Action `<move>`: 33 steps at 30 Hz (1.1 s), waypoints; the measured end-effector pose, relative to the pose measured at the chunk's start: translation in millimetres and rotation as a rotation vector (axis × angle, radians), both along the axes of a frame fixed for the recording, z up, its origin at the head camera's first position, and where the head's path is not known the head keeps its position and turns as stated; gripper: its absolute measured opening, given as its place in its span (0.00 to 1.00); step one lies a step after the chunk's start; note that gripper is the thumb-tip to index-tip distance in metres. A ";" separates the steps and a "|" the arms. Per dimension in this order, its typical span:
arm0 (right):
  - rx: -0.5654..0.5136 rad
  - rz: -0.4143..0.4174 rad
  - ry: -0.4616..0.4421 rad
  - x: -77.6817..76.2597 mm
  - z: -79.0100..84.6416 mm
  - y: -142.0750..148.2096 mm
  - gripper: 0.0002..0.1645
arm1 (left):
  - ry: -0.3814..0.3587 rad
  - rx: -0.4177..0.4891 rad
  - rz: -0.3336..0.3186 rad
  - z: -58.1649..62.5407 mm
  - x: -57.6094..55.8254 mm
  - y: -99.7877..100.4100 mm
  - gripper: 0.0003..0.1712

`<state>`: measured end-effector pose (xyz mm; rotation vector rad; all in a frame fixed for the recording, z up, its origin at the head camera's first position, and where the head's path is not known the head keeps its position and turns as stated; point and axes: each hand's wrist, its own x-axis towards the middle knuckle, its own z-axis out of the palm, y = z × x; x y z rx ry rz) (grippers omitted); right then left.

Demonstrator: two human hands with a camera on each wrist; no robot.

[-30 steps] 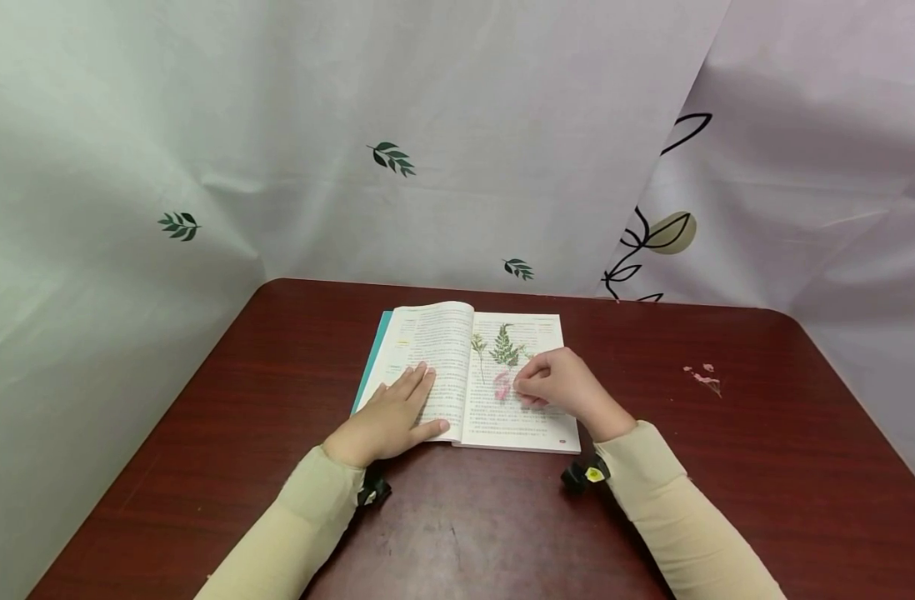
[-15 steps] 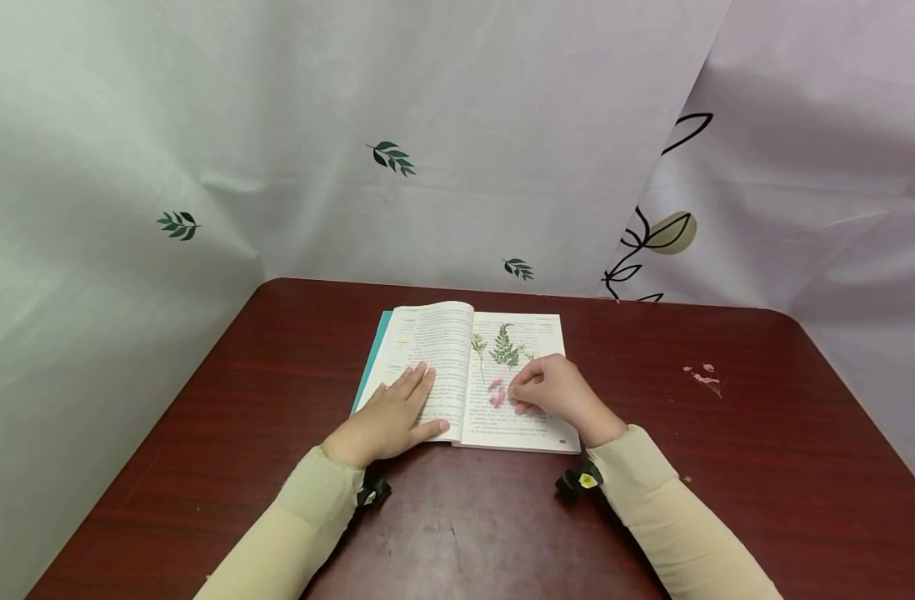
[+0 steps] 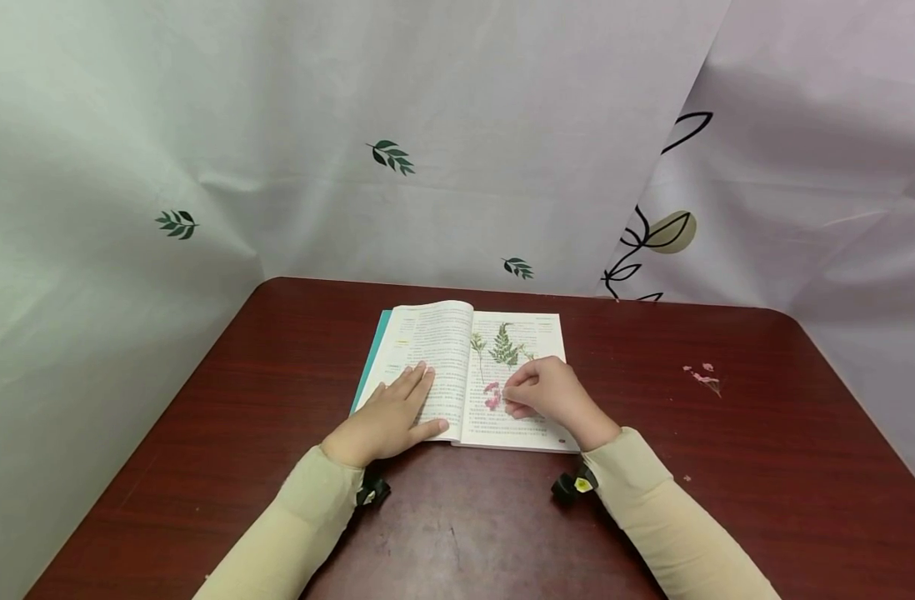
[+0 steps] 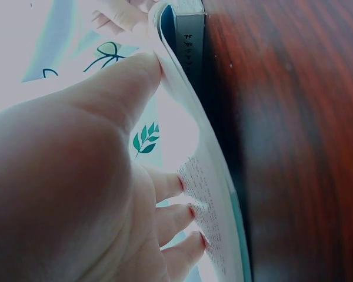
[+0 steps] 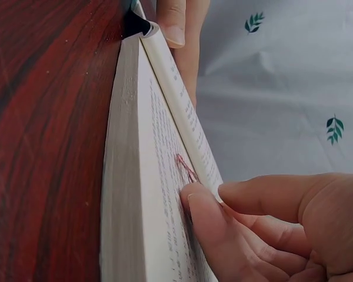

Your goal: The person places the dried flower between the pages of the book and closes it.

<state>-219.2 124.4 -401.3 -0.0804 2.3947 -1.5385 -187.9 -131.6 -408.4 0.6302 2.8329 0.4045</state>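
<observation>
An open book (image 3: pixel 502 429) lies on the table, its left pages bulging near the spine. My left hand (image 3: pixel 386 421) rests on the left page with fingers spread; in the left wrist view its fingertips (image 4: pixel 191 241) touch the print. Above the right page my right hand (image 3: pixel 551 392) pinches a small pink flower sprig (image 3: pixel 492 397) between thumb and finger. The right wrist view shows part of the sprig (image 5: pixel 186 167) beyond the fingertips, its stem mostly hidden. Higher on that page lie a green fern leaf (image 3: pixel 505 348), a thin yellow-green sprig (image 3: pixel 478 343) and another partly covered sprig (image 3: pixel 527 353).
Another pink flower sprig (image 3: pixel 703 378) lies on the dark red table (image 3: pixel 757 467), to the right of the book. Small pink bits are scattered nearby. A pale curtain (image 3: pixel 457 208) with leaf prints hangs behind the table.
My right hand has moved a little left and toward me, and the pink sprig has shifted with it over the right page. The left hand has stayed in place.
</observation>
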 end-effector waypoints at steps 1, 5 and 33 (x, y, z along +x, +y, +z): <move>0.003 0.004 0.007 0.3 0.2 -0.2 0.03 | 0.000 -0.001 0.000 0.1 0.1 0.1 0.49; 0.106 0.058 0.095 1.7 2.1 0.4 0.03 | -0.001 -0.002 0.002 0.0 0.0 -0.1 0.48; 0.301 0.062 0.354 -5.3 41.1 42.6 0.11 | 0.003 0.003 0.006 0.7 0.9 0.7 0.48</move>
